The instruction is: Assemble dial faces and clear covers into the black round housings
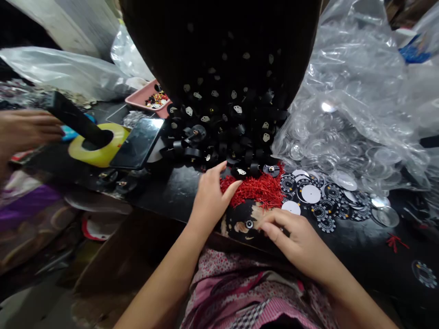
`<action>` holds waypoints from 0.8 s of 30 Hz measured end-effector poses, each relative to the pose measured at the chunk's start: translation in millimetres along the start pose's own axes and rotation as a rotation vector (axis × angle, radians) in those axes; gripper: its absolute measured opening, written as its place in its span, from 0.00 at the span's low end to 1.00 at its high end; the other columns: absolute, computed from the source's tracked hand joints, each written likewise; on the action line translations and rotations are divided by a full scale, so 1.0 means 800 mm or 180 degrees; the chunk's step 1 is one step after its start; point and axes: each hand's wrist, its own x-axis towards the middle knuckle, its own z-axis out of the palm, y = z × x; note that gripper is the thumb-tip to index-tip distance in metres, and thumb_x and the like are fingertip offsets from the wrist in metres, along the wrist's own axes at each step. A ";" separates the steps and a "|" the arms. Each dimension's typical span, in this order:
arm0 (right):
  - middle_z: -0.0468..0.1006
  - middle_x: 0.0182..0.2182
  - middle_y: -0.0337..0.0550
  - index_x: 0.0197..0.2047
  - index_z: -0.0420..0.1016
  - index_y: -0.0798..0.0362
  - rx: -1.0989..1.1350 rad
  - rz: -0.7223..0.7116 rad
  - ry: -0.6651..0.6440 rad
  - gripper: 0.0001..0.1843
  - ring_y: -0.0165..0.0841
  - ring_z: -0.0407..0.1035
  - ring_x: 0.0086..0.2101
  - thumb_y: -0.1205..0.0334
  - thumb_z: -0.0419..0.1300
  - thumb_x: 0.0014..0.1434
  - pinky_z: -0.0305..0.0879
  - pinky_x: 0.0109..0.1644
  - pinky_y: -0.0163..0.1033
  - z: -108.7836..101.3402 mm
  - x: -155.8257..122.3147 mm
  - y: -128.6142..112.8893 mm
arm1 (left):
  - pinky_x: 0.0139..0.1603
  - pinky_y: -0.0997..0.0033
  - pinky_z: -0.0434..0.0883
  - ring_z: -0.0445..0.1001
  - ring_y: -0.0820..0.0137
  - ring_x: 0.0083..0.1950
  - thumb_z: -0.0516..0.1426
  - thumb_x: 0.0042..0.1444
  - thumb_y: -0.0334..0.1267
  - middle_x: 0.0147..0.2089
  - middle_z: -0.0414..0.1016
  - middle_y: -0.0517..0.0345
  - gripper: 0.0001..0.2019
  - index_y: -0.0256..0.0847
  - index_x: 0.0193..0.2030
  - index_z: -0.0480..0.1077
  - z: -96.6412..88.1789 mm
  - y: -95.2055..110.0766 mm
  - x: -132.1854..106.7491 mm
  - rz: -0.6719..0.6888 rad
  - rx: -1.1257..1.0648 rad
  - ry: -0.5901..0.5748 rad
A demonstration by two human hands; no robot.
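Note:
My left hand (211, 194) reaches over the table, thumb and forefinger apart with nothing between them. It is nearest to a black round part with a white plate (241, 172) at the edge of a pile of red slivers (260, 191). My right hand (291, 233) is closed in a pinch near the table's front edge; whatever its fingertips hold is hidden or too small to make out. Beside those fingertips, a small round metal fitting (249, 224) sits on the worn tabletop. Printed black dials (331, 191) and white discs (311, 194) lie to the right of the slivers.
Many black round parts (195, 133) spill from a large dark container (219, 32). Clear plastic bags of transparent discs (343, 123) stand right. Leftward are a phone (139, 142), yellow tape roll (118, 137), pink tray (137, 97) and another person's hand (30, 130).

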 end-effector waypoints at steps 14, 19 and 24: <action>0.77 0.39 0.41 0.48 0.71 0.49 0.0948 0.0672 0.0287 0.18 0.34 0.71 0.39 0.45 0.53 0.66 0.65 0.43 0.39 -0.008 -0.005 0.018 | 0.69 0.50 0.60 0.69 0.56 0.65 0.68 0.51 0.38 0.58 0.76 0.53 0.35 0.52 0.65 0.62 -0.024 0.029 -0.051 0.0568 -0.1439 -0.0649; 0.77 0.37 0.41 0.40 0.69 0.50 0.1292 0.0705 0.0515 0.19 0.34 0.72 0.38 0.42 0.55 0.65 0.67 0.42 0.38 0.002 -0.017 0.026 | 0.69 0.54 0.62 0.66 0.57 0.68 0.62 0.59 0.40 0.67 0.70 0.53 0.25 0.52 0.63 0.68 0.004 0.068 -0.112 -0.1406 -0.3872 -0.1509; 0.75 0.32 0.42 0.41 0.75 0.51 -0.0082 0.0606 0.0698 0.19 0.37 0.71 0.34 0.44 0.54 0.66 0.66 0.40 0.42 -0.020 -0.036 0.046 | 0.54 0.58 0.76 0.79 0.56 0.54 0.62 0.59 0.41 0.60 0.77 0.47 0.18 0.43 0.56 0.75 0.023 0.088 -0.129 -0.3137 -0.5239 -0.1607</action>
